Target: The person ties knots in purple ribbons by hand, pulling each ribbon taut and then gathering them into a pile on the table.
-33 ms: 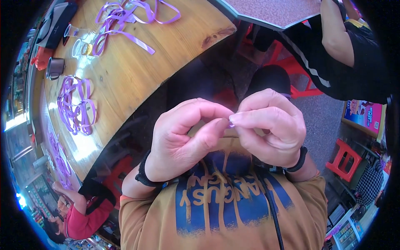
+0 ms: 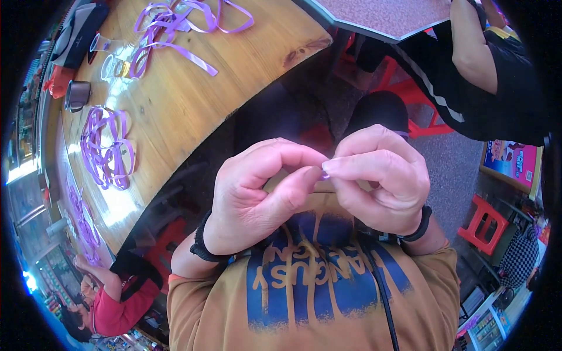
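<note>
My left hand and my right hand meet in front of my chest, fingertips touching. Thumb and index finger of each are pinched on a small bit of shiny purple ribbon; most of it is hidden behind the fingers. To the left, on the wooden table, lies a loose coil of purple ribbon. Farther back on the same table is a tangle of purple ribbon strips, one end reaching toward me.
A dark mug and a clear plastic cup stand along the table's far left side. One person in black sits at right, another in a red top at lower left. A red stool is on the right.
</note>
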Tool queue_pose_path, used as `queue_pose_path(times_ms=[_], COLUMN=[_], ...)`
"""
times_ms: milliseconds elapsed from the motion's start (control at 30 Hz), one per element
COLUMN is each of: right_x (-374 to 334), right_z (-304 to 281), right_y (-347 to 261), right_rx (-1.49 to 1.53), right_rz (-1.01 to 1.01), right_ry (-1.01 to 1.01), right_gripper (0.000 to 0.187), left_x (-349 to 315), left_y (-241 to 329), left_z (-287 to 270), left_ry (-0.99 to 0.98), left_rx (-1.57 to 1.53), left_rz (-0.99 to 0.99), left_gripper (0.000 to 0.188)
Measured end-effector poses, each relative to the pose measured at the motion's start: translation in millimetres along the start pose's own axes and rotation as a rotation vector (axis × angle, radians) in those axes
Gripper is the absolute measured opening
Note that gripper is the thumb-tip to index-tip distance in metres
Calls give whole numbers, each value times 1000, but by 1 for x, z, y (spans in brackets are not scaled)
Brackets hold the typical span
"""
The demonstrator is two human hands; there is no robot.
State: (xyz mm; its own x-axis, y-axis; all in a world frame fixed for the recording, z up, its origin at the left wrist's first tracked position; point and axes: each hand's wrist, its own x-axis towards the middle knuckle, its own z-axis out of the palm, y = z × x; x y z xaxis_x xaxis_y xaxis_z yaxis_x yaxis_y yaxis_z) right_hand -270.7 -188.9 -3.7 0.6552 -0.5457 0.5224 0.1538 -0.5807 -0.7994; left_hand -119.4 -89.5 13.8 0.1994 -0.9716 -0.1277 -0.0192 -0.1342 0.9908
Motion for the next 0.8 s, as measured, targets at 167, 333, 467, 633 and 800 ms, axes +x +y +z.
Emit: queue_pose_path(times_ms=[167, 333, 467, 633, 800], right_x=[-2, -2, -2, -2, -1], right_z=[2, 2, 7, 7, 6], right_y=[2, 0, 1, 1, -2], right_rx=[9, 17, 28, 14, 21], right_rz=[4, 30, 29, -17, -16], right_ry=[1, -38, -17, -41, -78], right_gripper=[27, 27, 27, 27, 28], left_x=[4, 7, 7, 0, 0], left_y=[-3, -9, -12, -7, -4], left_z=[-1, -3, -5, -8, -13], left_ry=[20, 37, 38, 2, -84], left_rx=[168, 247, 309, 59, -133], left_rz=[197, 286, 374, 141, -55], left_gripper=[12, 12, 11, 9, 7])
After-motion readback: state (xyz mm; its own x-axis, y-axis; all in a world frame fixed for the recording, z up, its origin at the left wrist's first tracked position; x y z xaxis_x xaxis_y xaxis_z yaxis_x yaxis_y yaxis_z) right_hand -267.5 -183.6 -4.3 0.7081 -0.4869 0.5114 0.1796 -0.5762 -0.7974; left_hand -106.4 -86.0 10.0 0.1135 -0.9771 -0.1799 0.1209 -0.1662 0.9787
